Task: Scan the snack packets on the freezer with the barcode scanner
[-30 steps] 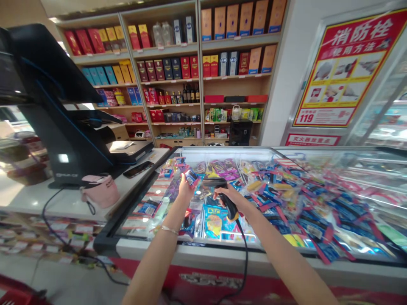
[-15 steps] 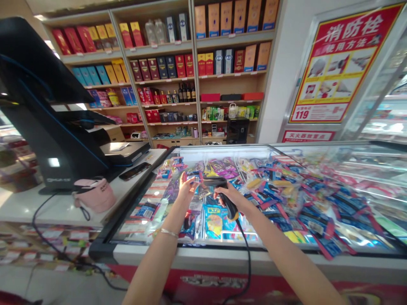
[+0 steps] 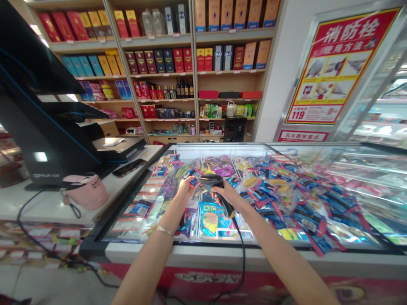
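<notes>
Both hands (image 3: 187, 189) (image 3: 224, 198) closer than before

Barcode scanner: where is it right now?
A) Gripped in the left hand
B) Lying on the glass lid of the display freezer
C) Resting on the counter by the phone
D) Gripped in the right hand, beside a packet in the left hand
D. The right hand grips the corded barcode scanner, while the left hand holds a small blue packet beside it.
</notes>
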A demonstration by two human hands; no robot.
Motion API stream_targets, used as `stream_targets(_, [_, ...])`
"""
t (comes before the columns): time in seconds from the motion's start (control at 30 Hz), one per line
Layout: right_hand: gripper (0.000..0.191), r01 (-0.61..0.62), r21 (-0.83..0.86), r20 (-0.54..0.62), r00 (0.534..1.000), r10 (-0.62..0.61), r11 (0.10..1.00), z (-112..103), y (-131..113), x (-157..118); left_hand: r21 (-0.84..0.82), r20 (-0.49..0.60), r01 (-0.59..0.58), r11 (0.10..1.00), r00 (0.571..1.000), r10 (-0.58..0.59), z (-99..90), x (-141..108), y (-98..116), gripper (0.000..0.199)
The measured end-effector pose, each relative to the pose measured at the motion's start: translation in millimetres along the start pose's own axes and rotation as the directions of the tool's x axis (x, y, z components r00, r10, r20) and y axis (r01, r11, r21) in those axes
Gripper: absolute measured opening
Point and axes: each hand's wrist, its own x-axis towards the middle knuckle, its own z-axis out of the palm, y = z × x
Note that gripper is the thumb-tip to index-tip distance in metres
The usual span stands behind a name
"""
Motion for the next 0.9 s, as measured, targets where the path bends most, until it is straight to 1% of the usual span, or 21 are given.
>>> stream_targets(0.13, [0.02, -0.01, -0.026, -0.001, 1.0, 0.01, 1.0, -3, -1, -1, 0.0, 0.024, -0.017, 1.0, 1.0, 0.017, -1.8, 1, 3, 0.022])
stream_targets(0.33, [0.023, 0.011, -0.057, 0.022, 1.0, -0.01, 0.998, -3, 0, -1, 0.048, -0.017, -0.028, 0.998, 0.999, 0.029, -0.1, -1, 5, 0.046])
stream_targets(0.47, [0.019, -0.002, -0.035, 0.01, 1.0, 0.003, 0.999, -4, 2, 1, 0.103, 0.011, -0.041, 0.994, 0.999, 0.04, 0.6, -3, 4, 0.047])
stream_targets(0.6, [0.018, -0.001, -0.039, 0.014, 1.0, 0.001, 0.999, -5, 4, 1, 0.103, 0.016, -0.066, 0.992, 0.998, 0.065, -0.4, -2, 3, 0.052])
stream_targets(0.67, [0.017, -0.006, -0.052, 0.009, 1.0, 0.006, 0.999, -5, 4, 0, 0.101, 0.004, -0.068, 0.993, 0.998, 0.068, -0.5, -1, 3, 0.052])
stream_targets(0.77, [0.015, -0.013, -0.049, -0.003, 1.0, 0.013, 0.999, -3, 2, -1, 0.093, 0.004, -0.065, 0.993, 0.998, 0.065, -0.2, -1, 3, 0.046])
stream_targets(0.83, [0.012, -0.01, 0.01, -0.001, 1.0, 0.01, 1.0, -3, -5, -1, 0.08, 0.022, -0.073, 0.994, 0.997, 0.072, -0.1, -2, 6, 0.041])
stream_targets(0.9, [0.011, 0.004, 0.114, -0.002, 1.0, -0.004, 0.993, -7, -17, -2, 0.053, 0.041, -0.077, 0.996, 0.996, 0.075, 0.9, -3, 11, 0.037])
